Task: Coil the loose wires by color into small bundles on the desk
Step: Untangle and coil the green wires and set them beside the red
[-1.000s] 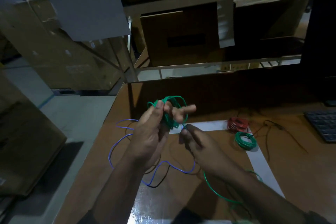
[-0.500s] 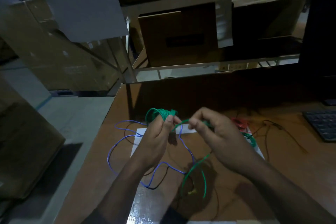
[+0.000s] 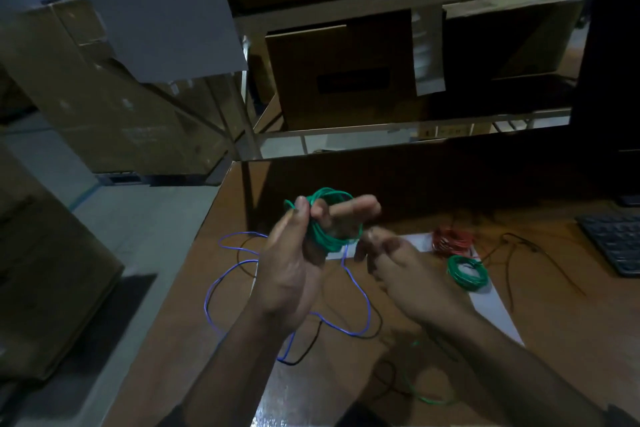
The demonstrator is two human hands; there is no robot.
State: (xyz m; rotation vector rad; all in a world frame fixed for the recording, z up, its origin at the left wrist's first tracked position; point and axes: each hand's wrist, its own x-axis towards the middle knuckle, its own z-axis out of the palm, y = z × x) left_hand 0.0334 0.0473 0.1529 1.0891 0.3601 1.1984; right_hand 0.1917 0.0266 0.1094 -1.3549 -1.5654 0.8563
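Left hand [image 3: 294,274] holds green coil [image 3: 327,236]; right hand [image 3: 412,281] beside.

A single head-worn camera looks forward and down over the desk [image 3: 571,340], close above the left hand [image 3: 294,274] and right hand [image 3: 412,281], both raised at frame centre. Beyond the hands the view reaches shelving with cardboard boxes [image 3: 341,69]; right of the right hand a keyboard [image 3: 613,241] crosses the edge (wide-angle, so the edges bend). No second view shares the scene.

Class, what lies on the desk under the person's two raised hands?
Loose blue wire and black wire loop beneath the left hand and right hand; their middle stretches are covered.
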